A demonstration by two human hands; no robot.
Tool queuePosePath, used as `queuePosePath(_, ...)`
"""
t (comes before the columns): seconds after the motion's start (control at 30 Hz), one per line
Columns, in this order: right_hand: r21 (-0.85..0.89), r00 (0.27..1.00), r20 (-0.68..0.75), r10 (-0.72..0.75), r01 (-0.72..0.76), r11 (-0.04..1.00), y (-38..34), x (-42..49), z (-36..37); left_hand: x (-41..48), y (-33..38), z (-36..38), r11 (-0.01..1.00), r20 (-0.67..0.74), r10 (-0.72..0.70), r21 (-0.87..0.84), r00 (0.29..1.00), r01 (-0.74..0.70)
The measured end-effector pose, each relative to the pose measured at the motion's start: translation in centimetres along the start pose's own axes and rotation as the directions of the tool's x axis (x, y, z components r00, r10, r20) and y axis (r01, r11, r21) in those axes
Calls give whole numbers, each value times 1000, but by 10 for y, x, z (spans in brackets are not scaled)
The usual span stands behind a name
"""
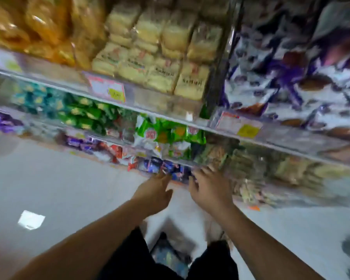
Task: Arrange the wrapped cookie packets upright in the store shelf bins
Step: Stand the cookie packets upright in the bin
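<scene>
open floor (59, 188) below, blue packets (170, 169) crowding — shelf edge (160, 115) above

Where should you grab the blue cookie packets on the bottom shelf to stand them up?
Probably by the row's two outer ends, one of the hands on each side, coming from the front and above. The blue packets lie in a low row at the shelf's open front, between the left hand and right hand. Blur hides finer detail.
</scene>
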State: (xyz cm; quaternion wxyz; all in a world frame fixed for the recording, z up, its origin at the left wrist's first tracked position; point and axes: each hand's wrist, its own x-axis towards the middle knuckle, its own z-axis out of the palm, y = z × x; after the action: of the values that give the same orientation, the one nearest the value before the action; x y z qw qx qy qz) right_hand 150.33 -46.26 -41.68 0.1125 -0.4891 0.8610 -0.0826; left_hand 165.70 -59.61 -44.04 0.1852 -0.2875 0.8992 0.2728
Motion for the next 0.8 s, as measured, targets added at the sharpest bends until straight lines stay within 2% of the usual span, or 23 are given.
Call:
queuePosePath(0.1, 8, 996, -89, 4, -3, 1000, -11, -25, 17, 6, -12, 11, 996, -2, 93, 0, 996, -93)
queuePosePath(0.27, 186, 984, 77, 161, -173, 967, 13, -36, 84, 47, -20, 69, 981, -54, 194, 36, 980, -192)
queuePosePath(0.37, 244, 980, 56, 190, -198, 949, 41, -23, 150, 86, -34, 129, 965, -143, 264, 47, 954, -260)
queuePosePath(0.5, 352, 978, -10, 208, -191, 916, 76, 4, 239, 147, -64, 200, 916, -319, 398, 93, 860, -389)
queuePosePath(0.6, 375, 991, -57, 120, -90, 922, 96, 27, 287, 187, -83, 229, 886, -426, 452, 113, 784, -450)
queuePosePath(0.7, 427, 992, -95, 85, -37, 903, 107, 41, 317, 207, -92, 246, 842, -540, 503, 127, 676, -525)
queuePosePath(0.8, 441, 989, -115, 92, -32, 897, 110, 51, 329, 214, -96, 253, 825, -584, 527, 178, 617, -536)
